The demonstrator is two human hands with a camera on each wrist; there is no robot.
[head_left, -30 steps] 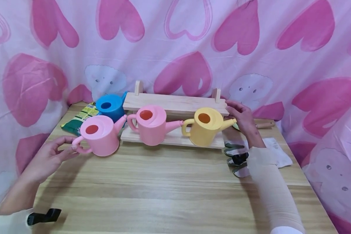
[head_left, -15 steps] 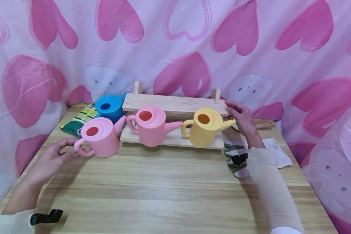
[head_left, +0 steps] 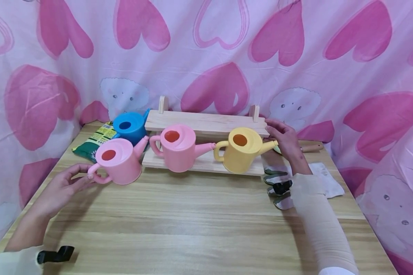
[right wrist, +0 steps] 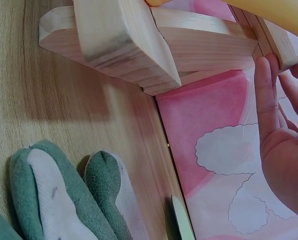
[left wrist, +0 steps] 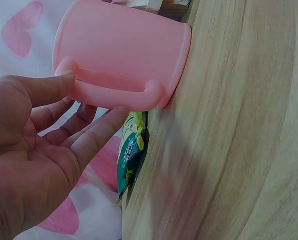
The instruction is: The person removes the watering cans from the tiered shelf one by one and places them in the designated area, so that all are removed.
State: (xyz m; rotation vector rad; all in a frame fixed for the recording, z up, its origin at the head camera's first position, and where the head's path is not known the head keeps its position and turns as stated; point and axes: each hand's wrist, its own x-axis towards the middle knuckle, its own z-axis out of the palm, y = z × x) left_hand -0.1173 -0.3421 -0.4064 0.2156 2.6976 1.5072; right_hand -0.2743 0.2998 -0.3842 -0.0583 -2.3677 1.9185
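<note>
My left hand (head_left: pixel 58 191) pinches the handle of a pink watering can (head_left: pixel 122 168). In the left wrist view the thumb lies on the upper part of the handle (left wrist: pixel 111 96); the can's base is near the tabletop, but contact is unclear. My right hand (head_left: pixel 286 140) grips the right end of the upper board of a two-tier wooden shelf (head_left: pixel 206 121), fingers and thumb at its edge. On the lower board stand a second pink watering can (head_left: pixel 179 154) and a yellow watering can (head_left: pixel 241 154), spouts to the right.
A blue watering can (head_left: pixel 132 130) and a green-yellow bag (head_left: pixel 94 143) stand at the back left. Green-and-white gloves (head_left: pixel 277 181), a white cloth or packet (head_left: pixel 325 179) and a wooden-handled tool (head_left: pixel 311 147) lie on the right. A heart-patterned curtain (head_left: pixel 213 88) hangs behind the table (head_left: pixel 192 229).
My left hand and the pink watering can have shifted slightly to the right. My right hand stays at the shelf's end; the other cans have not moved.
</note>
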